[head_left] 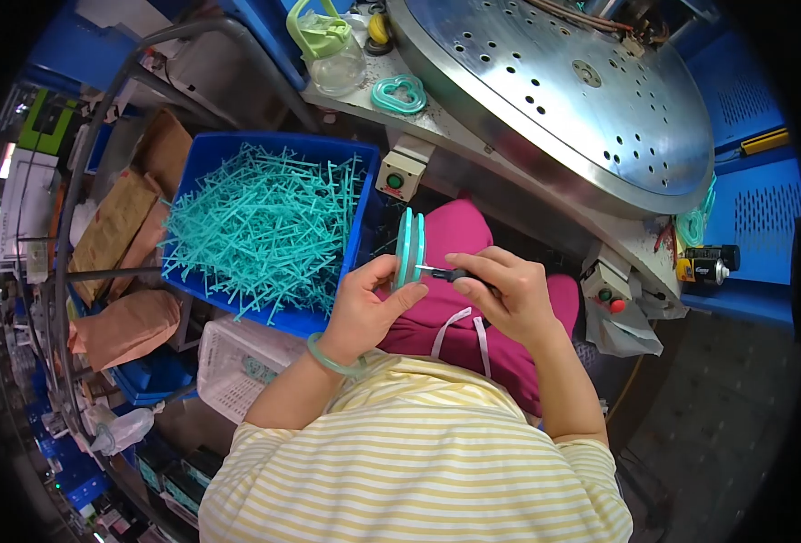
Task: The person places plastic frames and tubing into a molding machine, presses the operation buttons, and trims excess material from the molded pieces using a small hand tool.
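Note:
My left hand point(369, 305), with a pale green bangle point(335, 358) at its wrist, is closed on a teal plastic part point(409, 248) made of two thin upright pieces side by side. From the right, my right hand point(503, 291) grips the black handle of a small tool point(453, 273). The tool's thin metal tip meets the right side of the teal part. Both hands are above my magenta-covered lap. To the left, a blue bin point(360, 237) holds a heap of thin teal plastic sticks point(265, 222).
A large round metal plate point(545, 72) with holes fills the upper right. On the bench edge point(473, 136) are a bottle point(335, 63) and teal rings point(398, 94). Button boxes point(400, 174) hang below. A white basket point(228, 371) and brown bag point(129, 328) stand left.

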A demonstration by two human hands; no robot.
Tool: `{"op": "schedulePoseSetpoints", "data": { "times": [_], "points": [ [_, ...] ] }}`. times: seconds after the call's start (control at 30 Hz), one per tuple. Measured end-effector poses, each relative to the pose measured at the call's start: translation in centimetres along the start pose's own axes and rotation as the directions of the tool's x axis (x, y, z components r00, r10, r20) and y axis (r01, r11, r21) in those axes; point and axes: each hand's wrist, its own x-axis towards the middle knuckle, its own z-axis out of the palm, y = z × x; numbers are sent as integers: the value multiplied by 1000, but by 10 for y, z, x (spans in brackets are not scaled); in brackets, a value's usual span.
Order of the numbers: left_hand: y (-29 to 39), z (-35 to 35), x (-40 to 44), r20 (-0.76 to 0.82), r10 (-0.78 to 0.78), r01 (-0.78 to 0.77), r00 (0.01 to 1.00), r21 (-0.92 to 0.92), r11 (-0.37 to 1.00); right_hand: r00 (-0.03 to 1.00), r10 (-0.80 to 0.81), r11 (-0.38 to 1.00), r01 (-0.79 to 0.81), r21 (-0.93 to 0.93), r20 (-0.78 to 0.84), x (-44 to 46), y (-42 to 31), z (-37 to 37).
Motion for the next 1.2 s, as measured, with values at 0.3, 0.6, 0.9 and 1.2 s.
{"op": "schedulePoseSetpoints", "data": {
  "times": [0.3, 0.6, 0.9, 1.2],
  "points": [
    [6, 2, -1, 2, 12, -12, 1000, 72, 997, 999, -49, 986, 49, -162, 2, 0, 1, 0],
    [2, 0, -1, 38, -12, 6, 999, 143, 990, 999, 1, 995, 3, -101, 34, 0, 8, -2],
    [0, -1, 2, 16, -59, 56, 998, 152, 987, 999, 48, 998, -48, 37, -6, -3, 8, -3],
    [4, 6, 1, 8, -35, 34, 999, 94, 995, 991, -136, 974, 132, -182, -10, -1, 4, 4]
  ]
}}
